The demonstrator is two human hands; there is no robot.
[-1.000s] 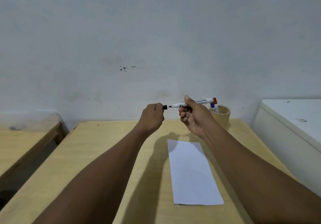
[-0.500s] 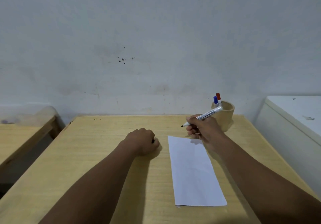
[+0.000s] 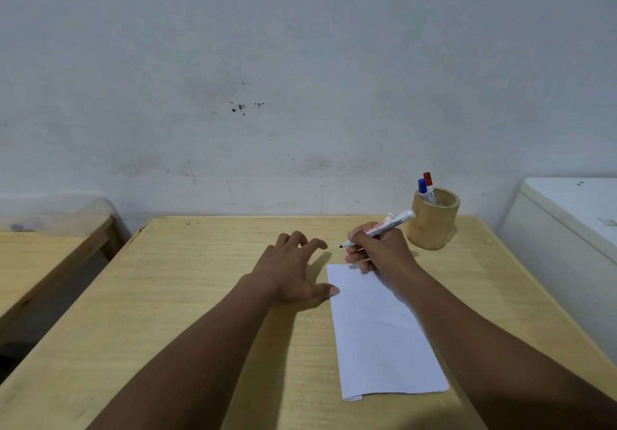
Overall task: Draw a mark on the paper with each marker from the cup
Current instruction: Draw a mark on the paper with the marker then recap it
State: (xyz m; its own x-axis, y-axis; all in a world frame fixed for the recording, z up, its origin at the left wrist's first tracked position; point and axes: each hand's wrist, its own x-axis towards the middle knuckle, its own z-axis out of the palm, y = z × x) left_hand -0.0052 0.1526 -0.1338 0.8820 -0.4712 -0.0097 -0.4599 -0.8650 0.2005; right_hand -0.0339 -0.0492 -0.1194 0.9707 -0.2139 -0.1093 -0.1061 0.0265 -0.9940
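Note:
My right hand (image 3: 380,249) grips an uncapped white marker (image 3: 389,224) with a black tip. The tip points left, just beyond the far edge of the white paper (image 3: 377,333), and does not touch it. My left hand (image 3: 293,269) rests on the table with fingers spread, its thumb at the paper's left edge. The marker's cap is out of sight. A wooden cup (image 3: 434,229) stands at the back right, holding a blue-capped marker (image 3: 422,189) and a red-capped marker (image 3: 428,182). No mark shows on the paper.
The wooden table (image 3: 187,296) ends at a grey wall behind. A white cabinet (image 3: 567,229) stands close to its right side. A second wooden table (image 3: 43,256) sits to the left across a gap.
Both hands came down from mid-air to the table. My left hand, a fist around the cap before, has spread open beside the paper. My right hand brought the marker toward the paper's far edge.

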